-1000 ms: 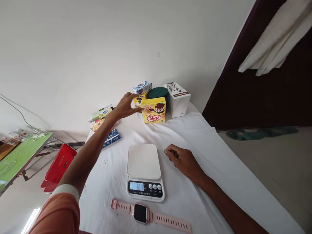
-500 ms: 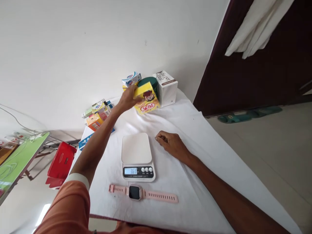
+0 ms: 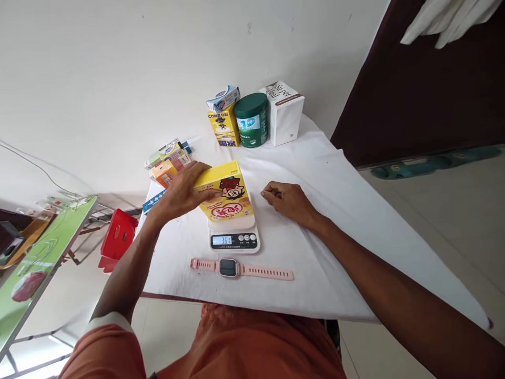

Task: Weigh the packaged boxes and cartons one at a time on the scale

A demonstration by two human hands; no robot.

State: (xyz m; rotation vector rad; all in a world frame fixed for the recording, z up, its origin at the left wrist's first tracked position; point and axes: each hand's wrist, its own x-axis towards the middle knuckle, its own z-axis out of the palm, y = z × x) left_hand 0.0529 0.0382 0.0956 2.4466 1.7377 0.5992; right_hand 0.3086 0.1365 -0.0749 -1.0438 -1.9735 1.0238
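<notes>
My left hand (image 3: 184, 190) grips a yellow box (image 3: 225, 193) with a cartoon face and red lettering, thumb on the front and fingers behind its left side. The box is upright over the plate of a white kitchen scale (image 3: 254, 240) and hides most of it. Whether the box's base touches the plate I cannot tell. The scale's lit display reads 361. Right of the scale, my right hand (image 3: 289, 201) rests on the white cloth, fingers curled in with nothing visible in them. A pink-strapped smartwatch (image 3: 229, 267) lies flat in front of the scale.
At the back stand a green tub (image 3: 252, 122), a white box (image 3: 287, 118) and a yellow carton (image 3: 223, 126) with a soap box (image 3: 223, 98) on top. Several small boxes (image 3: 165, 171) are piled at the left edge. A red chair (image 3: 118, 231) is beyond the table's left side.
My left hand has brought the yellow box from beside the green tub toward me, over the scale. The view has shifted; my right hand stays curled beside the scale. The display still reads 361.
</notes>
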